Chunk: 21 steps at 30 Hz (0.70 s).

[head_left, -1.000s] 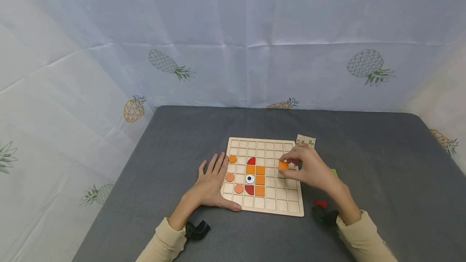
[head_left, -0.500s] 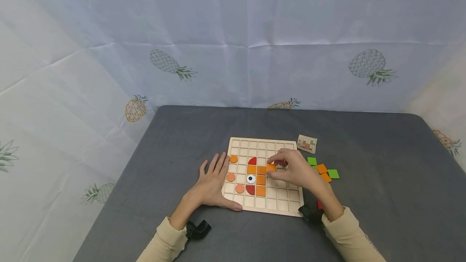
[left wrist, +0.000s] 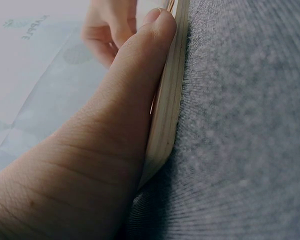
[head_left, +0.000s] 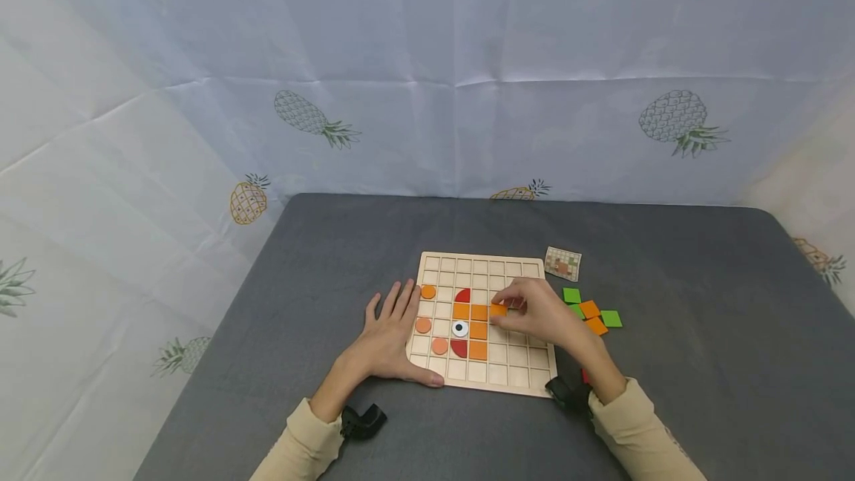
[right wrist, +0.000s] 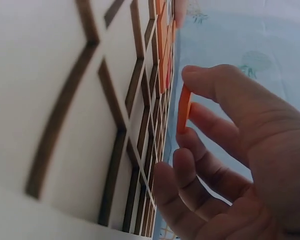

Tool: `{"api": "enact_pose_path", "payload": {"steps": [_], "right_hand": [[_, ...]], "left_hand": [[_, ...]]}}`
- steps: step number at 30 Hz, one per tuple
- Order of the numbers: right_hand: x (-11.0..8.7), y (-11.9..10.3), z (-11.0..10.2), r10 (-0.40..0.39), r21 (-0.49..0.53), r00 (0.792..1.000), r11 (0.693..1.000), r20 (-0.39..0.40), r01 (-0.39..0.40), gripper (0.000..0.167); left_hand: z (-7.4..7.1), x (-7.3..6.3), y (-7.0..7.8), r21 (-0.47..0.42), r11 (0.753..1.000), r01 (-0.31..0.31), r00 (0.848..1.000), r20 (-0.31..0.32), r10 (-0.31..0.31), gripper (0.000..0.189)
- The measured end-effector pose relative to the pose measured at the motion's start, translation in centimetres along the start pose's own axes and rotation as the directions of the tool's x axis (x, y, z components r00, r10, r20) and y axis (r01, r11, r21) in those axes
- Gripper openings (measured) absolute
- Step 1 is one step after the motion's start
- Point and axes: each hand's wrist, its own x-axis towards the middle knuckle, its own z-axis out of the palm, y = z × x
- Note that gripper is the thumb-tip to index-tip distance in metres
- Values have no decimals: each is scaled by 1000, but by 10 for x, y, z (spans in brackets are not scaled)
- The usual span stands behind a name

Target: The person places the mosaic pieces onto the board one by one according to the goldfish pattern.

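Note:
A square wooden grid board (head_left: 517, 375) lies on the table. My left hand (head_left: 384, 344) rests with spread, straight fingers along its left edge, the thumb at the front corner. Between thumb and fingers my right hand (head_left: 537, 310) pinches an orange square tile (right wrist: 184, 110), slightly above the board in the right wrist view, beside the row of orange tiles (head_left: 479, 312). Set in the grid are a white disc with a black dot (head_left: 459, 328), red quarter-round pieces (head_left: 459, 348) and several orange discs (head_left: 439, 346).
Right of the board lie loose green tiles (head_left: 611, 318) and orange tiles (head_left: 597, 326). A small pattern card (head_left: 563, 263) sits at the board's far right corner. A red piece (head_left: 585, 375) is partly hidden by the right wrist. Behind the grey table (head_left: 361, 236) hangs a pineapple-print cloth (head_left: 427, 132).
My right hand has moved left across the board with the orange tile, then stayed at the row of orange tiles. The left hand keeps its place.

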Motion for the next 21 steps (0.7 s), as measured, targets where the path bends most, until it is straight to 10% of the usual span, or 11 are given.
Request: {"api": "enact_pose_path", "payload": {"steps": [21], "right_hand": [[-1, 5, 8, 81, -19, 995, 997, 56, -80, 22]], "left_hand": [[0, -1, 1, 5, 1000, 1, 1000, 5, -1, 157]]}}
